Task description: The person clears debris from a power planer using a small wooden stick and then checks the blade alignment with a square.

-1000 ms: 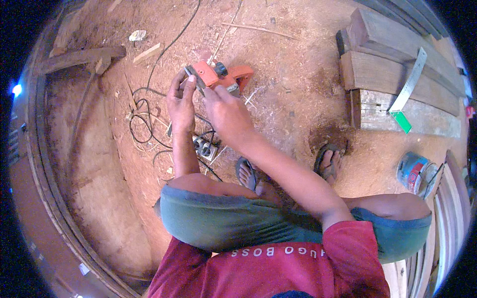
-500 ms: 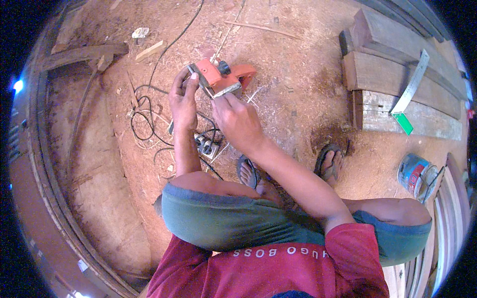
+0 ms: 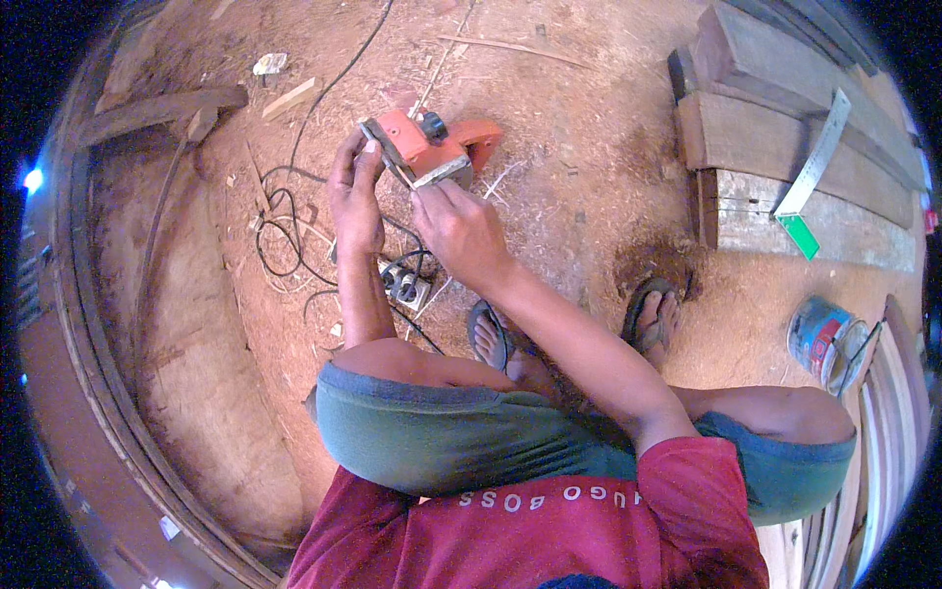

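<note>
An orange electric planer (image 3: 417,142) with a black knob and a loop handle is held tilted above the floor, its grey metal base partly turned toward me. My left hand (image 3: 357,196) grips its left end, thumb and fingers closed round the edge. From the near side, my right hand (image 3: 459,231) presses its bent fingers together against the lower edge of the planer, by the metal base. Those fingertips are partly hidden, so any small piece between them cannot be made out.
Below my left wrist lies a power strip (image 3: 407,287) with plugs and tangled black cable (image 3: 280,231). Sawdust and wood scraps cover the floor. At right, thick timber beams (image 3: 785,137) carry a try square (image 3: 816,172) with a green handle; a paint can (image 3: 819,339) stands nearer.
Both hands and the planer have shifted very slightly left in the picture, along with a small drift of the view. The grip on the planer looks the same.
</note>
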The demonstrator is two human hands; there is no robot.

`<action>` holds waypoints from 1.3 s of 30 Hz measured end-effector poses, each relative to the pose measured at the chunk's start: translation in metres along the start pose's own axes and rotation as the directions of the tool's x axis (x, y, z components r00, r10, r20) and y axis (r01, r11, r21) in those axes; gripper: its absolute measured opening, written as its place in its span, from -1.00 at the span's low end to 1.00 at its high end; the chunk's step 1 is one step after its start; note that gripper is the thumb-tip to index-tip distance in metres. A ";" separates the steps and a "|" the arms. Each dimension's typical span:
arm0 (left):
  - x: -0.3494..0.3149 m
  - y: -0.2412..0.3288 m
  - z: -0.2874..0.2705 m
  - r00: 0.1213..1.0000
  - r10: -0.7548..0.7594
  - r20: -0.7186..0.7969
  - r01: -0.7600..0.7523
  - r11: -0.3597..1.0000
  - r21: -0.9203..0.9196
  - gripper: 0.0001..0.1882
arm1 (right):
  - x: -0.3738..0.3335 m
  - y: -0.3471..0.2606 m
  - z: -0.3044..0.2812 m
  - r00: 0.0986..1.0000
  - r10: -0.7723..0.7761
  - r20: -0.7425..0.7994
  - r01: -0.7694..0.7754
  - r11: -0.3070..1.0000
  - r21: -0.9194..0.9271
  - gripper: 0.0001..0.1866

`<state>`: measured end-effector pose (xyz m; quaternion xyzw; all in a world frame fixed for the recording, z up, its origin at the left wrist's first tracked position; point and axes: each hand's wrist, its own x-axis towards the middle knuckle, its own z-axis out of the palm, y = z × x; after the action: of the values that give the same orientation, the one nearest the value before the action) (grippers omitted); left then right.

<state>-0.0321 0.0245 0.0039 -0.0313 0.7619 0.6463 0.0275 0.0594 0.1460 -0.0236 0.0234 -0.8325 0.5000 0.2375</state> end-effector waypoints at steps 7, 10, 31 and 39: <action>-0.002 0.006 0.005 1.000 -0.026 -0.007 0.025 0.999 -0.037 -0.48 | -0.003 0.010 0.008 0.999 0.009 -0.048 -0.005 0.996 0.090 -0.92; 0.000 0.000 0.003 0.999 0.004 -0.041 -0.004 1.000 -0.001 -0.47 | -0.005 0.011 0.014 0.998 0.021 -0.061 -0.013 0.992 0.128 -0.91; -0.020 0.004 0.007 0.997 -0.017 -0.074 0.019 1.000 0.025 -0.47 | -0.007 0.002 0.001 0.998 0.067 0.019 -0.068 0.994 0.086 -0.90; -0.026 -0.004 0.007 0.998 0.046 0.045 -0.044 0.998 -0.040 -0.27 | -0.022 0.026 0.020 0.993 0.113 -0.012 -0.111 0.986 0.121 -0.91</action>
<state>-0.0053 0.0312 0.0008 0.0002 0.7488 0.6622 0.0298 0.0646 0.1372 -0.0621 -0.0140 -0.7986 0.5620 0.2151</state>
